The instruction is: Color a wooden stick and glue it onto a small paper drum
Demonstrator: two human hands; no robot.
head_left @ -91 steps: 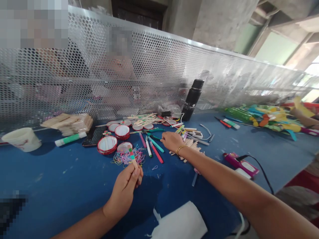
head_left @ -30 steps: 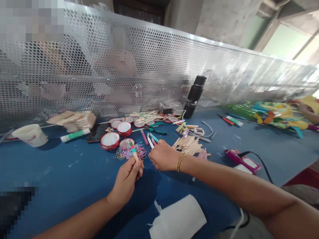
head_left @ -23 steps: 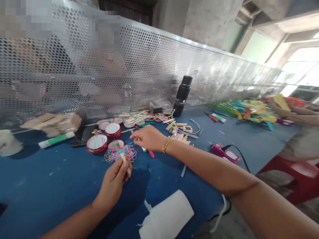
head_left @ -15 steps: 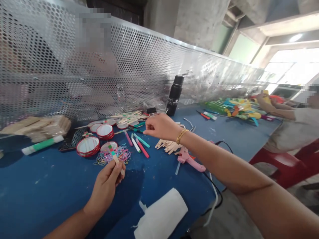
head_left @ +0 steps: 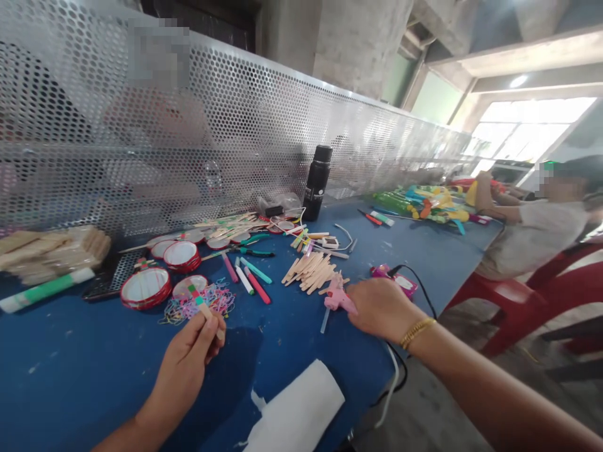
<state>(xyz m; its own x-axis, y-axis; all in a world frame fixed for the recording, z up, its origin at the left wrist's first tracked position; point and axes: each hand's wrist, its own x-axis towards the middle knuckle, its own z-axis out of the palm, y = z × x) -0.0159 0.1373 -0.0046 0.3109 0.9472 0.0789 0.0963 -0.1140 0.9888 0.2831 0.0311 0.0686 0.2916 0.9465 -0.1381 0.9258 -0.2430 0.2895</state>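
My left hand (head_left: 186, 358) is closed on a small wooden craft stick (head_left: 201, 306) with green and red bands, held upright just in front of a heap of coloured rubber bands (head_left: 188, 309). My right hand (head_left: 379, 307), with a gold bracelet on the wrist, is wrapped round the handle of a pink glue gun (head_left: 336, 300) that lies on the blue table (head_left: 85, 370). The gun's nozzle points toward me. A loose pile of plain wooden sticks (head_left: 311, 273) lies just behind the gun.
Markers (head_left: 249, 276), red-rimmed round lids (head_left: 139, 287), a black bottle (head_left: 316, 182) and a pink corded device (head_left: 400, 280) lie about. A white cloth (head_left: 296, 414) sits at the near edge. A perforated metal screen (head_left: 235, 125) backs the table. A co-worker (head_left: 532, 232) sits at right on red chairs.
My right hand left the markers, swung right and came down onto the pink glue gun. The view turned right. My left hand kept the banded stick in place.
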